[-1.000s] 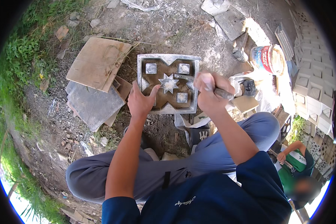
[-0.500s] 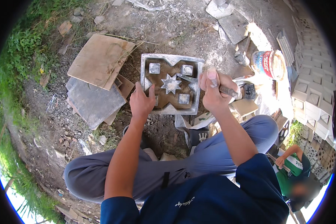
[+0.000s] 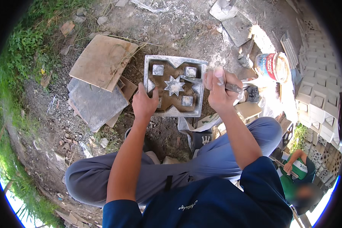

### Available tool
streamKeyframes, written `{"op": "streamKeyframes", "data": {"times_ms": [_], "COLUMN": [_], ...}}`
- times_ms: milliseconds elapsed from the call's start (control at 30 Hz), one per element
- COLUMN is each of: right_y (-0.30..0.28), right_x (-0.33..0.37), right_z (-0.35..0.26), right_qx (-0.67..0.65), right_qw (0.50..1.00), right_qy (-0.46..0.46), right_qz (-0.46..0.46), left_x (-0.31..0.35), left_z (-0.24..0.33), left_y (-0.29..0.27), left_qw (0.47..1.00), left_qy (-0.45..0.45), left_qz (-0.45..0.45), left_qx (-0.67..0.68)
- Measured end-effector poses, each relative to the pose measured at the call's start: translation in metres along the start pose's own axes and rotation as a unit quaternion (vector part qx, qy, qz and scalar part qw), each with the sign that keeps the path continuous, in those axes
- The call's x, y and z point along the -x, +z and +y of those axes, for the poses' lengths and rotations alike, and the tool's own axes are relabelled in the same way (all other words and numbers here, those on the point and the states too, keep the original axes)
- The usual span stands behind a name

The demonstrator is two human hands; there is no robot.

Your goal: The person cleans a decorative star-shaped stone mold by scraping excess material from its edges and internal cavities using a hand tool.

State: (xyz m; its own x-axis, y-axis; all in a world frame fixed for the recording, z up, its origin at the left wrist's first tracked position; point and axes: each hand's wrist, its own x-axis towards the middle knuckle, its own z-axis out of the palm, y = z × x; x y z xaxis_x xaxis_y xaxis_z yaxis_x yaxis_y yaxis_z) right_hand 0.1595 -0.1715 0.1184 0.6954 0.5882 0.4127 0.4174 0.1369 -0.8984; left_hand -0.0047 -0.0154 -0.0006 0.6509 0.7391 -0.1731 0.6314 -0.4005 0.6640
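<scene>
A square grey mould [image 3: 203, 72] lies on the ground before me, with a raised star [image 3: 174, 86] at its centre and square blocks around it. Brown-grey sandy material [image 3: 167, 72] fills the channels between them. My left hand [image 3: 144, 102] grips the mould's left rim, thumb on the inner side and fingers along the edge. At the opposite side, my right hand [image 3: 221, 89] is closed round the handle of a small pointed trowel [image 3: 191, 79]. Its blade reaches over the right rim into the mould, between the star and the upper right block.
Stacked boards [image 3: 100, 62] lie on the left. To the right are a paint bucket [image 3: 273, 66], a dark block [image 3: 253, 93] and pale sacking [image 3: 205, 124]. Rows of pale blocks [image 3: 319, 87] stand far right. A co-worker in green [image 3: 298, 169] holds a handle at lower right.
My right hand has shifted slightly right and turned a little, tilting the trowel handle. The left hand and mould have stayed nearly still. The co-worker's hand has moved slightly.
</scene>
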Motion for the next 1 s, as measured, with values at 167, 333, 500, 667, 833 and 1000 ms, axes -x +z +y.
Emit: {"op": "streamKeyframes", "data": {"times_ms": [167, 333, 500, 667, 833, 1000], "right_y": [0.011, 0.021, 0.014, 0.011, 0.020, 0.032], "right_x": [-0.001, 0.001, -0.006, -0.011, -0.011, -0.014], "right_z": [-0.020, -0.019, -0.007, -0.019, -0.026, -0.009], "right_qx": [-0.023, -0.027, -0.015, -0.021, 0.061, 0.073], "right_qw": [0.998, 0.996, 1.000, 0.996, 0.989, 0.997], "right_qy": [-0.048, -0.090, -0.011, -0.082, -0.136, 0.023], "right_qz": [0.015, 0.002, 0.017, -0.024, 0.008, 0.030], "left_x": [0.000, 0.002, 0.004, 0.000, 0.002, 0.002], "left_z": [-0.001, -0.009, -0.003, 0.000, -0.005, 0.000], "left_y": [-0.006, -0.005, -0.003, -0.005, -0.005, -0.004], "left_qw": [1.000, 1.000, 1.000, 1.000, 1.000, 0.999], "left_qy": [-0.011, -0.008, -0.006, -0.011, -0.015, -0.026], "left_qz": [0.006, 0.008, 0.003, 0.002, -0.003, -0.004], "left_qx": [-0.013, -0.018, -0.016, -0.023, -0.020, -0.025]}}
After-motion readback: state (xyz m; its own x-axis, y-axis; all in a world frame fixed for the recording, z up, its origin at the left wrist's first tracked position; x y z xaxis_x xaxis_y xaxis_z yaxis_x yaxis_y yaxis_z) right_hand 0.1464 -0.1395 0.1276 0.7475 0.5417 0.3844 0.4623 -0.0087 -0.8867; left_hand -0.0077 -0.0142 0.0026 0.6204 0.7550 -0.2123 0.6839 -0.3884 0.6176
